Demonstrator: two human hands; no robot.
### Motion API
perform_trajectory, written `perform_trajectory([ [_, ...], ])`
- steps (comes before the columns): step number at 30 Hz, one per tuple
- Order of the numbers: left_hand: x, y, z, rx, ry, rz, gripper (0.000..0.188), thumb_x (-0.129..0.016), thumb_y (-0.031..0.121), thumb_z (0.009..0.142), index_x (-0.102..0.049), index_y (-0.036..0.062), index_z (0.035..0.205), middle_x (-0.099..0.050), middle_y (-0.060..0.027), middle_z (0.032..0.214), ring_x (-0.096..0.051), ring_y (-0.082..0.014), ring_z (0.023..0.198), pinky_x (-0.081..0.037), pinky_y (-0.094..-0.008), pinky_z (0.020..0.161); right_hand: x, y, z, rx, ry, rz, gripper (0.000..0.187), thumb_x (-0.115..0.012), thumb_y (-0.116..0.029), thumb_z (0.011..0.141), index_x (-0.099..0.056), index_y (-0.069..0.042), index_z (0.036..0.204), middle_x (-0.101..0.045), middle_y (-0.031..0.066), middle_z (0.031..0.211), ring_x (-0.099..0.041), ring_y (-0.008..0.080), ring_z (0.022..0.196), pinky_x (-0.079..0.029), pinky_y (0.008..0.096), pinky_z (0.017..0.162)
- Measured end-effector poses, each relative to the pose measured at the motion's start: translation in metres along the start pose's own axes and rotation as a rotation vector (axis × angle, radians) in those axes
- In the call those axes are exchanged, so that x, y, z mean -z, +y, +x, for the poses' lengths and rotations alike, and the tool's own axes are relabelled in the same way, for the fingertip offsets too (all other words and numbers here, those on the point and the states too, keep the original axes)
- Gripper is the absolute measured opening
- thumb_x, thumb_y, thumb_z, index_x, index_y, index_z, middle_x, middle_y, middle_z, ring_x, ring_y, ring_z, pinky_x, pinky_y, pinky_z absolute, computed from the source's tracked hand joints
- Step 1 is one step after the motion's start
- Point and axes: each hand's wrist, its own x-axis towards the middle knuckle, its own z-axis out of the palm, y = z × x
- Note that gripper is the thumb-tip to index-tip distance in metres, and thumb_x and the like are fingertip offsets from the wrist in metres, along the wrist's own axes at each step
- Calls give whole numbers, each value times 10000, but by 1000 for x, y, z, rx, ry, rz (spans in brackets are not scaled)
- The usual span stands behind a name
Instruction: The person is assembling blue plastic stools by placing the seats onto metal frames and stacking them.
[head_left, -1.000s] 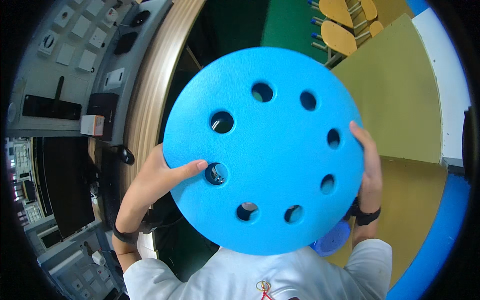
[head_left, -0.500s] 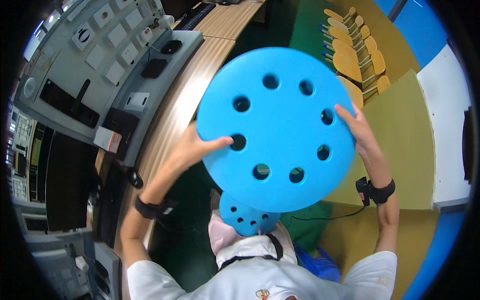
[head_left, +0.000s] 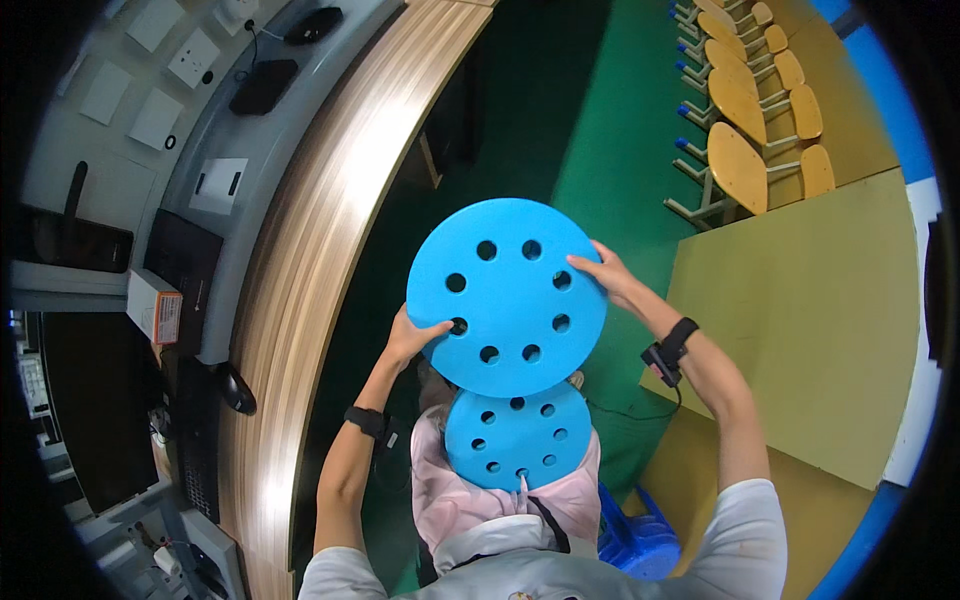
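Green floor (head_left: pixel 605 130) below us, yellow chairs (head_left: pixel 738 168) at 2 o'clock, 8-holed blue disc (head_left: pixel 508 300) at mid-view, our left hand (head_left: pixel 404 338) gripping its rim at 8 o'clock, our right hand (head_left: pixel 614 280) at 2 o'clock, 2nd disc (head_left: pixel 519 438) at 6 o'clock, overlapping pink trousers (head_left: pixel 437 497)

We saw a wood-grain table (head_left: pixel 330 270) carrying a black computer mouse (head_left: pixel 236 388) with a black keyboard (head_left: pixel 198 460) near it. On the grey ledge (head_left: pixel 270 150) we found a black octagonal device (head_left: pixel 264 87) and a white rectangular device (head_left: pixel 218 186). Yellow-seated chairs (head_left: pixel 738 165) stood in a row on the green floor (head_left: pixel 610 170).
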Motion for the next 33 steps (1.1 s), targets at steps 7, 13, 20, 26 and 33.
perform_trajectory([
  [7, 32, -59, 52, 417, -76, -214, 630, -737, 271, 687, -475, -60, 1155, -556, -165, 1088, -537, -240, 1010, -435, -363, 881, -33, 48, 81, -72, -27, 86, 716, -737, -282, 694, -384, 0, 1248, -517, 180, 1128, -550, 259, 988, -475, 407, 832],
  [13, 45, -85, 84, 383, 34, -64, 701, -764, 323, 628, -471, -42, 1150, -560, -163, 1065, -562, -249, 963, -459, -361, 847, -47, 50, 112, -96, 38, 13, 499, -697, -207, 739, -495, 21, 1134, -580, 155, 1023, -591, 239, 874, -499, 377, 762],
  [20, 35, -136, 82, 156, 147, 44, 802, -829, 284, 529, -451, -18, 1169, -528, -169, 1121, -510, -275, 1052, -412, -364, 906, -63, 136, 121, -89, 263, 91, 454, -683, -170, 753, -491, 38, 1109, -585, 159, 1005, -586, 224, 862, -493, 376, 777],
  [26, 37, -155, 83, 244, 410, 287, 989, -830, 265, 498, -227, 43, 1250, -374, -168, 1260, -398, -295, 1157, -359, -419, 959, -79, 125, 139, -98, 106, 14, 575, -651, -279, 789, -376, 33, 1187, -527, 165, 1090, -545, 229, 937, -464, 379, 809],
  [33, 36, -112, 82, 361, 335, 83, 775, -825, 219, 517, -428, -8, 1143, -523, -161, 1121, -518, -271, 1025, -413, -380, 887, -53, 119, 123, -82, 175, 79, 380, -613, -236, 821, -503, 49, 1047, -593, 121, 941, -572, 190, 818, -474, 339, 752],
])
